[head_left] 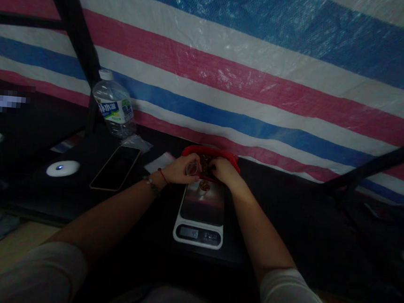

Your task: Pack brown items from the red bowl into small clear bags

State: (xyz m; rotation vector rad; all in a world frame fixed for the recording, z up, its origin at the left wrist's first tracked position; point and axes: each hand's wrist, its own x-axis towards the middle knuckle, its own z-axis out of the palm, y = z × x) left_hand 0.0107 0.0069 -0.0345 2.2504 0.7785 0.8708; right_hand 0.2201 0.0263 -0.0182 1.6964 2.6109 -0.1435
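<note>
My left hand (185, 168) is closed around a small clear cup (192, 168), held at the front edge of a red container (209, 150). Inside that container lie small dark brownish pieces, too dim to name. My right hand (224, 170) reaches into the container with its fingers bent down among the pieces; whether they pinch one is hidden. Just below both hands stands a white digital kitchen scale (202, 213) with a metal plate and a lit display. On its plate sits a small cup (204, 187) filled with brown bits.
Left of my arm lie a smartphone (116, 167) and a white oval device (63, 168). Behind them stands a large clear plastic bottle (116, 106), with a crumpled clear bag (137, 143) at its foot. A striped tarp (230, 74) hangs behind the black table.
</note>
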